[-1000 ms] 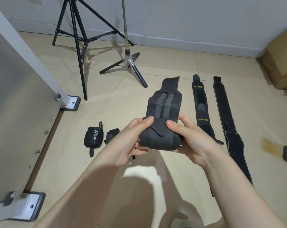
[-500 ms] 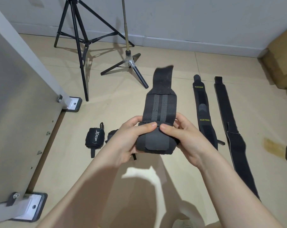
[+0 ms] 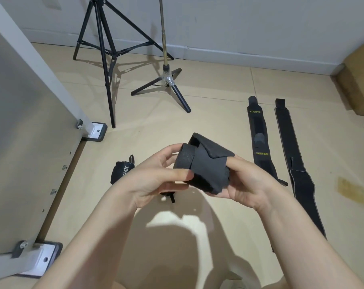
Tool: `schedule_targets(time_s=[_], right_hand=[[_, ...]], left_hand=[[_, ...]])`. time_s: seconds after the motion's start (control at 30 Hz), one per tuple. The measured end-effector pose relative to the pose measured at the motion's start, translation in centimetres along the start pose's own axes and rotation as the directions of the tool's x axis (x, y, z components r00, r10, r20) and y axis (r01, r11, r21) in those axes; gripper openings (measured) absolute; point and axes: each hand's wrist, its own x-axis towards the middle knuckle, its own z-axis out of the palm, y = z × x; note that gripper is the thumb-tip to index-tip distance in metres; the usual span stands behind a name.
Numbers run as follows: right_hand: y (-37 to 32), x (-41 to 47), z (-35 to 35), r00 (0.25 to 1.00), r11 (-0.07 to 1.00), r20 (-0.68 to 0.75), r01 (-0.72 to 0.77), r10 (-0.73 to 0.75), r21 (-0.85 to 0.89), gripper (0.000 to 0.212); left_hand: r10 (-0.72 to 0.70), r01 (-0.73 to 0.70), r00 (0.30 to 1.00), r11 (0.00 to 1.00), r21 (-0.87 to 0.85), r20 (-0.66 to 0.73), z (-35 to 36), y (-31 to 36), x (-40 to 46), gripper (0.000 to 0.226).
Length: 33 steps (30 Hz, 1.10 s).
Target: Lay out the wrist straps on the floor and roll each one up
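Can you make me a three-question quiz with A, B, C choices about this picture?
1. Where is the rolled strap with white letters?
A. on the floor, left of the hands
B. on the box
C. under the tripod

2. How many straps lie flat on the floor?
A. one
B. two
C. four

3. The strap in the hands is:
A. flat
B. rolled up
C. dropped

Answers: 1 A, the rolled strap lies by the left hand. 2 B, a lettered strap and a plain strap. 3 B, the held strap is a roll, right hand gripping too.

Black tripod point(image 3: 106, 59), cardboard box point(image 3: 360, 80)
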Motion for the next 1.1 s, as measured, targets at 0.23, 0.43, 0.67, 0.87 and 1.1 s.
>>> schedule_targets(time_s=[0.23, 0.43, 0.67, 0.87, 1.1], right_hand=[[0.8, 0.5, 0.4, 0.973, 0.972, -0.161, 0.132, -0.165, -0.195, 0.013], [-0.9, 0.2, -0.4, 0.718, 0.772, -0.299, 0.531, -0.629, -0.350, 0.018], [-0.8, -0.6, -1.5, 0.795, 0.630, -0.123, 0.365, -0.594, -0.685, 0.025], [0.6, 0.7, -1.4, 0.919, 0.231, 0.055, 0.155, -0.390, -0.961, 0.038], [-0.4, 1.1, -1.7, 0.637, 0.352, -0.069, 0.331, -0.768, -0.876, 0.012]], left_hand=[[0.025, -0.015, 0.994, 0.994, 0.104, -0.104, 0.3, 0.0, 0.2, 0.061], [0.018, 0.060, 0.960, 0.962, 0.268, -0.281, 0.9, -1.4, 1.2, 0.046], [-0.024, 0.144, 0.925, 0.945, 0.292, -0.380, -1.0, -1.3, 1.5, 0.046], [0.002, 0.080, 0.950, 0.965, 0.250, -0.312, -0.5, -0.8, 1.2, 0.047], [0.070, 0.105, 0.941, 0.869, 0.483, -0.331, 0.3, -1.3, 1.3, 0.067]])
